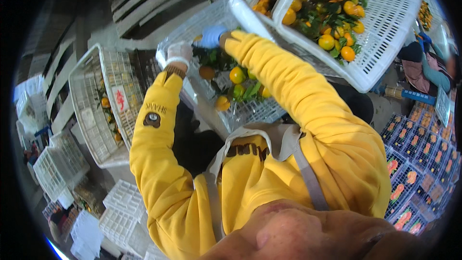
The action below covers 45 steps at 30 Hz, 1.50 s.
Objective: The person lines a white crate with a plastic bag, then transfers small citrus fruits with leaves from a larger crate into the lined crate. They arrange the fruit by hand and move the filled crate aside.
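My left hand, in a whitish glove, is at the left rim of a plastic-lined crate. Its fingers are curled, and what they hold is hidden. My right hand, in a blue glove, reaches over the far part of this crate. At its fingertips is an orange citrus fruit, partly covered by the blurred glove. Below the hands, several green-orange citrus fruits with leaves lie in the crate. Clear plastic film hangs over its far right side.
A tilted white crate holds leafy citrus fruits at upper right. To the left stands another white crate with a few fruits. Wooden pallet slats lie beyond. Printed boxes are stacked right, near another person.
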{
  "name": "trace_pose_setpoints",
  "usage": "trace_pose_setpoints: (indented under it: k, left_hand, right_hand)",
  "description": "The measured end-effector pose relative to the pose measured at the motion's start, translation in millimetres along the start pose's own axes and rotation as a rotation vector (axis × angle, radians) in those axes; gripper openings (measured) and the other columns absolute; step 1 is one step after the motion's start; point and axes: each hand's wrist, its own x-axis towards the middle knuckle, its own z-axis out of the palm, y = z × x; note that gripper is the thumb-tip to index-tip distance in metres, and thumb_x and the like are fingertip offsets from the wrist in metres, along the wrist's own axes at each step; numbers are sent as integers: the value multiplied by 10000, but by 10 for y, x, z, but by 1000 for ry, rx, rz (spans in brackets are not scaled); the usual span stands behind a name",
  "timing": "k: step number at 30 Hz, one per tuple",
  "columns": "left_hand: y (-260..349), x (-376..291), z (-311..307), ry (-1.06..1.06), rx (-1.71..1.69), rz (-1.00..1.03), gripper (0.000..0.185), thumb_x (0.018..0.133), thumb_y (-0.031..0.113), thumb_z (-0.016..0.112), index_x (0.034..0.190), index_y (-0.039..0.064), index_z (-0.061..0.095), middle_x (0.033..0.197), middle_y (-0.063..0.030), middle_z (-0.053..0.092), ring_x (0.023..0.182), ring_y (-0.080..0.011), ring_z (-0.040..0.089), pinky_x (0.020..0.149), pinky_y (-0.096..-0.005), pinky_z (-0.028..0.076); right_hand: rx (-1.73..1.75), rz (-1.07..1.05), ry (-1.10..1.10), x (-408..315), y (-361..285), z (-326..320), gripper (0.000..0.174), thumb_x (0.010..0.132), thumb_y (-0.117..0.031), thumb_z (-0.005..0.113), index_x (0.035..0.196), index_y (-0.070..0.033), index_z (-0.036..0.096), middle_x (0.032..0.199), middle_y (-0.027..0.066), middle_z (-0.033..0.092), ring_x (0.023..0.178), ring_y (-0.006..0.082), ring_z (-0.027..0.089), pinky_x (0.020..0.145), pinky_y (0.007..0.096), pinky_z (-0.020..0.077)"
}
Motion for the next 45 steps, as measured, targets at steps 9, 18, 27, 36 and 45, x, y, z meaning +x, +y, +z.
trace_pose_setpoints:
  k: [9, 18, 27, 36, 45]
  left_hand:
    - [59, -47, -128, 122, -134, 194, 368, 926, 76, 513, 1284, 149, 556, 1221, -189, 621, 1066, -355, 658, 846, -401, 562]
    - [-3, 217, 128, -95, -328, 94, 566, 899, -34, 474, 1391, 243, 512, 1367, -99, 568, 1206, -322, 589, 993, -413, 486]
    - [2, 128, -20, 46, -311, 150, 247, 914, 118, 554, 1129, 54, 658, 1104, -217, 689, 1052, -372, 666, 887, -446, 542]
    - [610, 173, -252, -42, -487, 412, 494, 845, 314, 690, 1262, 67, 594, 1158, -205, 640, 1046, -363, 647, 888, -414, 527]
    - [506, -60, -71, -133, -18, 527, 738, 862, 429, 668, 1502, 222, 365, 1372, -202, 510, 1330, -357, 449, 1197, -497, 188]
  right_hand:
    - [-96, -34, 85, -219, 63, -145, 427, 899, -317, 604, 1223, -40, 635, 1165, 229, 663, 1090, 384, 634, 956, 457, 488]
    - [-291, -235, 72, -2292, 419, 279, 261, 907, -129, 544, 1138, -103, 661, 934, 142, 714, 868, 281, 713, 759, 427, 565]
    - [-530, -367, -354, -1842, -145, 769, 403, 793, -252, 742, 1144, -65, 671, 1022, 125, 693, 876, 284, 709, 701, 427, 554]
    - [754, -290, 586, -1499, 157, -450, 649, 799, -179, 803, 1360, -82, 493, 1235, 115, 590, 1108, 222, 580, 998, 344, 479]
    - [294, -112, 690, -564, 301, 42, 621, 777, -116, 769, 1344, -150, 517, 1327, 196, 528, 1231, 389, 503, 1091, 414, 395]
